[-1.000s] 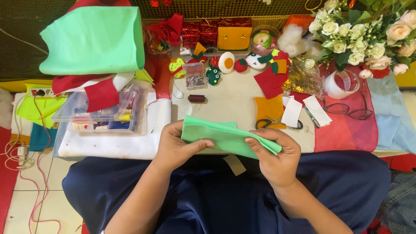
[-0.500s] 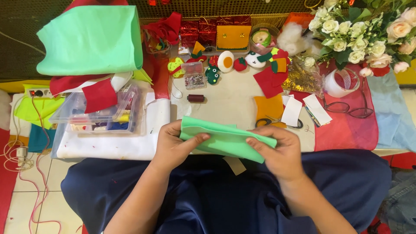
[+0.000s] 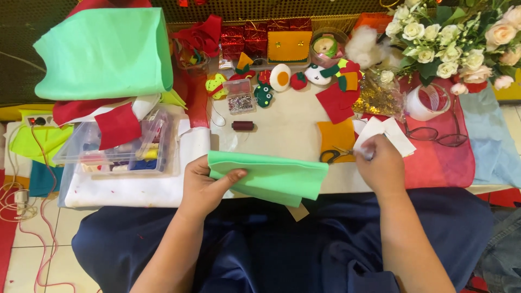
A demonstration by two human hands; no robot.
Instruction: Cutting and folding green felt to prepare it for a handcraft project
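The left hand point(image 3: 203, 187) grips a folded sheet of light green felt point(image 3: 271, 176) at the near edge of the counter point(image 3: 282, 130). Its thumb lies across the top of the sheet and the other fingers are curled beneath, so the fingers are closed on the felt's left end. The felt stretches to the right over the counter's near edge, and its far end hangs free.

The right hand point(image 3: 382, 165) rests further right along the same near edge, well apart from the felt. Its fingers are bent down onto a white paper piece point(image 3: 382, 133); whether they pinch it or only press on it cannot be told. Just left of that hand lie black-handled scissors point(image 3: 334, 155) on an orange felt square point(image 3: 336, 135).

Toward the middle of the counter sits a dark spool of thread point(image 3: 242, 126), and behind it a small clear box of pins point(image 3: 239, 103). Along the far edge stand small felt figures, among them an egg shape point(image 3: 280, 77) and a dark green frog-like piece point(image 3: 264, 94). At the far right corner is a bunch of pale roses point(image 3: 450, 38), with a roll of clear tape point(image 3: 427, 102) and a pair of spectacles point(image 3: 434, 135) on a red cloth point(image 3: 445, 163) nearby. At the left end a clear plastic organiser box point(image 3: 116, 149) holds coloured supplies, and a large green felt sheet point(image 3: 106, 54) rises behind it.
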